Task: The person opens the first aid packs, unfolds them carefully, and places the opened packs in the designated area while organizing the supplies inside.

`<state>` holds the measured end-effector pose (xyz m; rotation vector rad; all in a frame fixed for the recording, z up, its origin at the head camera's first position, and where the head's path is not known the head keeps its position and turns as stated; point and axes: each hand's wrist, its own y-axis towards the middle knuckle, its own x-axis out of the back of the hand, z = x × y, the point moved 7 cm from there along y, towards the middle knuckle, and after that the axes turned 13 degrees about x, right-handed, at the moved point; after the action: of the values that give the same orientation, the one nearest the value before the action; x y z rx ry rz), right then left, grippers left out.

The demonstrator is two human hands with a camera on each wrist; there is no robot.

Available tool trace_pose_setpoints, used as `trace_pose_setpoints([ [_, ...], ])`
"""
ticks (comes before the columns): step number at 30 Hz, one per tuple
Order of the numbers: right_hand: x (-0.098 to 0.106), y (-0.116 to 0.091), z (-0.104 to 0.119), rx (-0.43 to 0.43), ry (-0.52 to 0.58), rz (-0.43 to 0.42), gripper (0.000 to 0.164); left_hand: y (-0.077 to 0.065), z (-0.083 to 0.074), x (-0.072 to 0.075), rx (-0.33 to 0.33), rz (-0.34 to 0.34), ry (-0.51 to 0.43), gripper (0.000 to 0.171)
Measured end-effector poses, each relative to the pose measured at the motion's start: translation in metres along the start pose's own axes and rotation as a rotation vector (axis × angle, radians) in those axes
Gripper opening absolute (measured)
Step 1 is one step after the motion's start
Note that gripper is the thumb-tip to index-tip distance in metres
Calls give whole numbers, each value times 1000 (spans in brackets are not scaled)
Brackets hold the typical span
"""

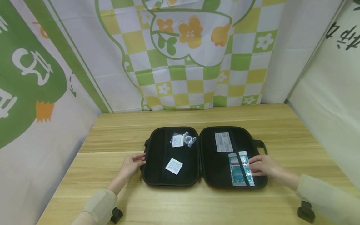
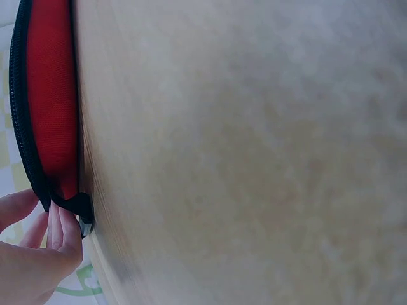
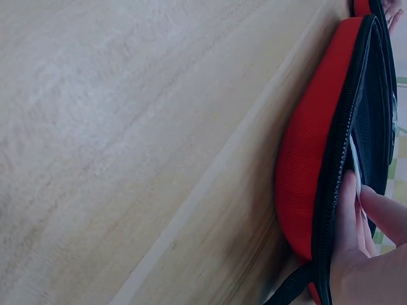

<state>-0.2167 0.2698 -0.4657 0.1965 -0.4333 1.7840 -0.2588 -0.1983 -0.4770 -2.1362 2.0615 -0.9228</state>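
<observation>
An unzipped case (image 1: 182,156) lies spread flat on the table, black inside and red outside. My left hand (image 1: 132,164) holds its left edge; in the left wrist view, the thumb and fingers (image 2: 60,235) are at the zipper rim beside a small strap. My right hand (image 1: 264,167) pinches the right edge of a teal and clear packet (image 1: 238,170), which sits under a black elastic strap in the right half. Thumb and fingers close on that packet's pale edge (image 3: 356,159) in the right wrist view.
Above the teal packet lies a white printed packet (image 1: 223,142). The left half holds a white sachet (image 1: 174,166), another sachet (image 1: 177,141) and a tape roll (image 1: 188,139) in clear wrap. A carry handle (image 1: 261,146) sticks out right. Printed curtains (image 1: 191,78) hang behind the wooden table (image 1: 180,206).
</observation>
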Motion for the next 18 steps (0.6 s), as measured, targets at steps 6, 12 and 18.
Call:
trace_pose_setpoints([
  [6,-5,2,1,-7,8,24,32,2,1,0,0,1,11,36],
  [12,-10,3,2,-21,-14,59,30,2,0,-1,0,1,4,36],
  [18,-13,5,3,9,38,89,32,-1,-1,0,-3,4,4,36],
])
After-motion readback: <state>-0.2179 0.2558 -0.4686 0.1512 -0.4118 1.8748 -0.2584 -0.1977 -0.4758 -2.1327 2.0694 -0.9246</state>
